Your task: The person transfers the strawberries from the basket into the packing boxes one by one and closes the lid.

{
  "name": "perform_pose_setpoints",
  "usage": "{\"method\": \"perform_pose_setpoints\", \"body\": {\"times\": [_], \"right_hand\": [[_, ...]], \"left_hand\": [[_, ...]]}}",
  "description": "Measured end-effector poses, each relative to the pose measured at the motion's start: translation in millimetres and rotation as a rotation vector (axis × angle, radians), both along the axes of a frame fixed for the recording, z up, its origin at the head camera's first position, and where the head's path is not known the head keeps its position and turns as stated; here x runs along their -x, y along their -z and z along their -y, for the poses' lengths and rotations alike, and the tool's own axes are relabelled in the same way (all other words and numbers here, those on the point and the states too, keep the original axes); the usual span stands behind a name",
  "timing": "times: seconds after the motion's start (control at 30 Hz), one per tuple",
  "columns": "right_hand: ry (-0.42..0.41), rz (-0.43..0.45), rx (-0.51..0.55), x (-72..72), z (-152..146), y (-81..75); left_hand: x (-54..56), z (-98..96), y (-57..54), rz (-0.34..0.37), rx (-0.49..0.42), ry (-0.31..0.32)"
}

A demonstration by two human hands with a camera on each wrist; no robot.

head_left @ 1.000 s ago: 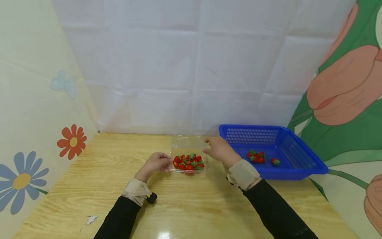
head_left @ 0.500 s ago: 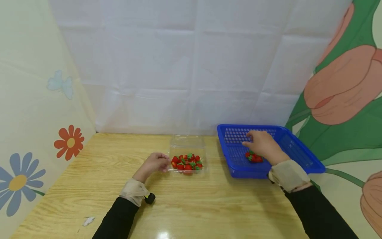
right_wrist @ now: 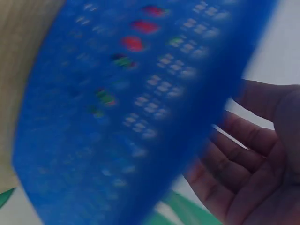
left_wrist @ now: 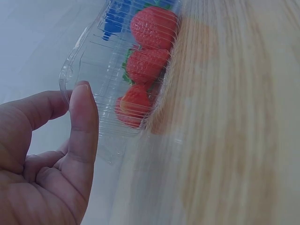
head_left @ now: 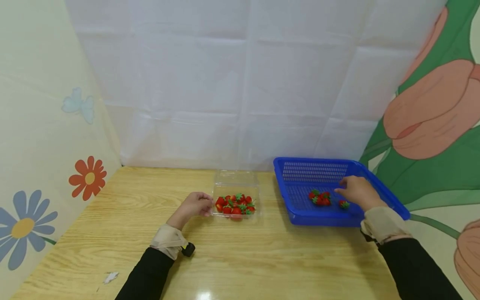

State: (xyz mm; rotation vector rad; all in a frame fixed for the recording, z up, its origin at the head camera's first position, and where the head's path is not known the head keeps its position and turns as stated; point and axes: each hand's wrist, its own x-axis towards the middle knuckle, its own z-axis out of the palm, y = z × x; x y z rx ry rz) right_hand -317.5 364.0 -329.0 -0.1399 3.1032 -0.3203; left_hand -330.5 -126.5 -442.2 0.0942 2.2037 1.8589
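Note:
A clear plastic clamshell box (head_left: 235, 187) stands with its lid raised, strawberries (head_left: 235, 204) spread inside. My left hand (head_left: 195, 204) pinches the rim at the box's left side; in the left wrist view the thumb (left_wrist: 83, 122) lies over that edge. To the right, a blue plastic basket (head_left: 296, 218) holds a small cluster of strawberries (head_left: 320, 198) and one lone strawberry (head_left: 343, 204). Over the basket's right part is my right hand (head_left: 358, 191), fingers relaxed and holding nothing. In the right wrist view its fingertips are partly hidden behind the blurred basket wall.
The wooden table (head_left: 247, 258) ends at a white sheet (head_left: 187, 83) behind. A torn white scrap (head_left: 111, 277) lies front left. Flower-patterned panels flank both sides.
My right hand has moved right, from beside the clamshell box to above the blue basket's right part. My left hand keeps its place at the box rim.

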Motion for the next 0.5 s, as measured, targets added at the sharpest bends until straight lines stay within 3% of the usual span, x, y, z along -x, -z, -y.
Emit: {"method": "perform_pose_setpoints", "body": {"times": [0.5], "right_hand": [[0.01, 0.145, 0.007, 17.8, -32, 32.8]], "left_hand": [[-3.8, -1.1, 1.4, -0.008, -0.012, 0.017]]}}
